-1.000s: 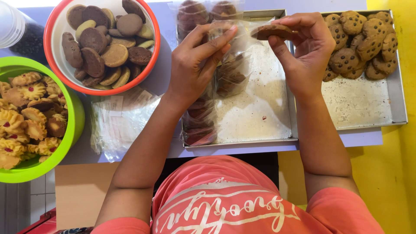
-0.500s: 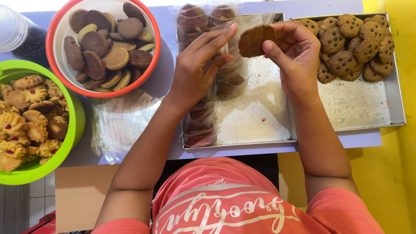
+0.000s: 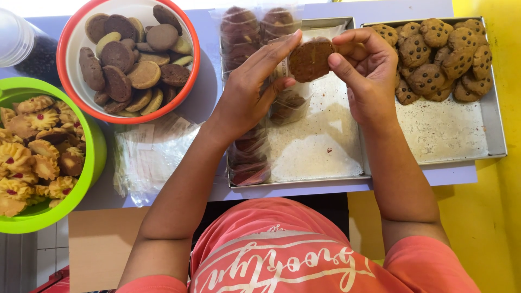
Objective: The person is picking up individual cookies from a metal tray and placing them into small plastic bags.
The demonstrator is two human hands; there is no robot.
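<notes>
Brown cookie [image 3: 310, 59] is pinched by right hand [image 3: 364, 70] & left hand [image 3: 247, 95] fingers, over far part of tray [image 3: 325, 163]. Packing step, I think; next needs clear bag [image 3: 285, 97] mouth open.

Green bowl [image 3: 93, 163]: cut off at left edge. Clear jar [image 3: 21, 40]: cropped at corner. Bagged cookie stacks [image 3: 249, 157]: partly hidden under left hand [image 3: 247, 100].

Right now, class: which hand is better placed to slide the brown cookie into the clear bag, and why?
Probably the right hand: its thumb and fingers pinch the brown cookie. The left hand lies on the clear bag, only its fingertips at the cookie's edge.
</notes>
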